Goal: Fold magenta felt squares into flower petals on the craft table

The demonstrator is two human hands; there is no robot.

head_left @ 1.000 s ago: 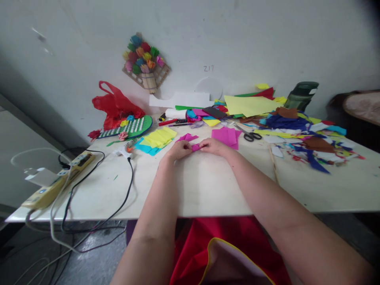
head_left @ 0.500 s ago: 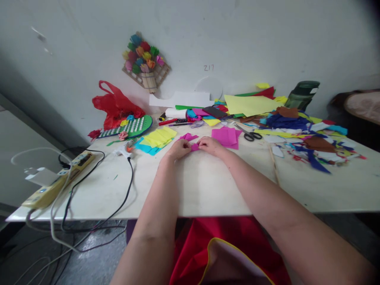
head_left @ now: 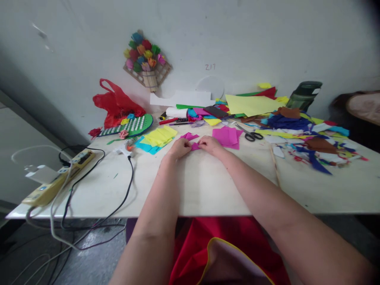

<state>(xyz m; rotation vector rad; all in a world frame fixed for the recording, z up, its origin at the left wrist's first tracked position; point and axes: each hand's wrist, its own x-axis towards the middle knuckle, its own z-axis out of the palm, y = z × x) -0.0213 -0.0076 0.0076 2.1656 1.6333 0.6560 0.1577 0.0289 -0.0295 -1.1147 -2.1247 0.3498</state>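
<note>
Between my hands, low over the table, is a small piece of magenta crepe-like paper point(head_left: 195, 146). My left hand point(head_left: 180, 148) pinches its left side and my right hand point(head_left: 210, 145) pinches its right side; the fingertips are partly hidden behind the hands. Just beyond my left hand lies another bit of magenta paper point(head_left: 189, 136). To the right of my right hand rest stacked magenta squares point(head_left: 225, 137). Yellow sheets point(head_left: 160, 135) overlap blue sheets point(head_left: 147, 148) to the left of my left hand.
Scissors point(head_left: 253, 136) lie right of the magenta squares, near heaped coloured scraps point(head_left: 319, 145). A glue gun point(head_left: 124, 149) with a black cord and a power strip point(head_left: 59, 178) occupy the left. Behind stand a red plastic bag point(head_left: 114, 103) and a green bottle point(head_left: 303, 97).
Both hands keep their pinch on the magenta paper, with only a slight shift of the fingers. The whole view has moved very slightly; the other things lie as before.
</note>
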